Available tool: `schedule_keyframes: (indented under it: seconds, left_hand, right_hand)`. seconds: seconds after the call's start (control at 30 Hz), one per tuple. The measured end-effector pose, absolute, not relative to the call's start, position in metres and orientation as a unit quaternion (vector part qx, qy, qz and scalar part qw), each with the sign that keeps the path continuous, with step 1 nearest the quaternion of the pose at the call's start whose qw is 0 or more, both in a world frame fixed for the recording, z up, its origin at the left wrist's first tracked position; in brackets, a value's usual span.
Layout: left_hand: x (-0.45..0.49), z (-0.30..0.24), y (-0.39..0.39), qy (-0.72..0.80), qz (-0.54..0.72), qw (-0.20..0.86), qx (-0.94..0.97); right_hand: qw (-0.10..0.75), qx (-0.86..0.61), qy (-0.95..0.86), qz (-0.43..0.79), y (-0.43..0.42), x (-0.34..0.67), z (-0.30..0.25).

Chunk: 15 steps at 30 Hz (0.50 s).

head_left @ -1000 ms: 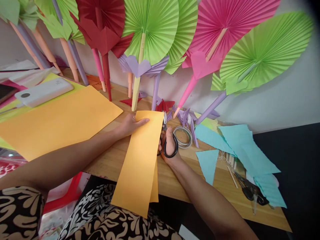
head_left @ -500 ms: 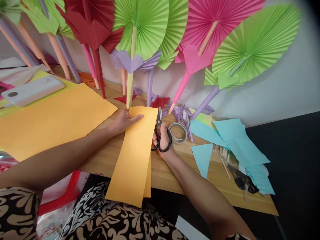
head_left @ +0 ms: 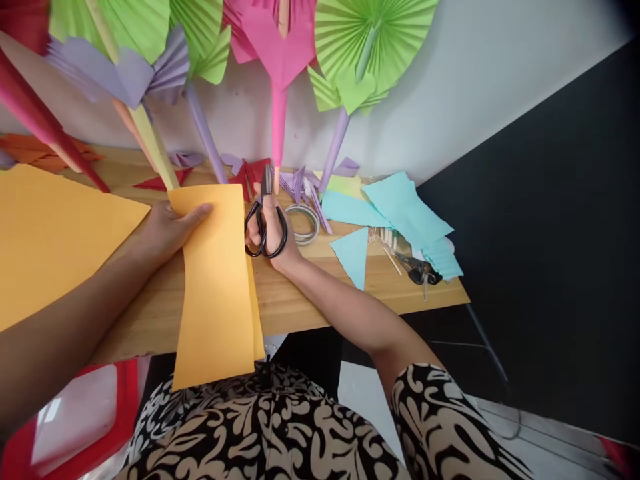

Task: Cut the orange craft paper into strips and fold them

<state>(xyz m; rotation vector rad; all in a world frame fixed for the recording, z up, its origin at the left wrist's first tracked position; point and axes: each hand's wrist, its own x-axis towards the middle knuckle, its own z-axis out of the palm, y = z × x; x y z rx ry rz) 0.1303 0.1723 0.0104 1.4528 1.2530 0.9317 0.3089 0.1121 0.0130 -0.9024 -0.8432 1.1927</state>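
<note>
Your left hand (head_left: 169, 230) pinches the orange paper strip (head_left: 215, 287) by its upper left edge; below that hand, its lower end could swing askew from so high a grip. Rightward, your right hand (head_left: 274, 230) grips scissors (head_left: 267, 181), which could nick the strip if tilted left.

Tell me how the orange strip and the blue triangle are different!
The orange strip is long and four-sided, but the blue triangle has three sides. The orange strip is much bigger than the blue triangle. The left hand holds the orange strip, while the blue triangle lies on the table. Both look like paper.
</note>
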Motion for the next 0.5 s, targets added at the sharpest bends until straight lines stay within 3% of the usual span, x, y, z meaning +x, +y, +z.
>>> schedule_keyframes:
  seconds: [0.3, 0.4, 0.5]
  left_hand:
    - [0.133, 0.002, 0.181, 0.446, 0.410, 0.558, 0.566]
    - [0.132, 0.001, 0.182, 0.427, 0.420, 0.556, 0.577]
    - [0.132, -0.001, 0.184, 0.423, 0.412, 0.566, 0.575]
  right_hand:
    - [0.639, -0.432, -0.411, 0.485, 0.125, 0.325, 0.025]
    - [0.557, -0.519, -0.510, 0.400, 0.108, 0.344, 0.042]
    - [0.405, -0.592, -0.671, 0.190, 0.065, 0.375, 0.057]
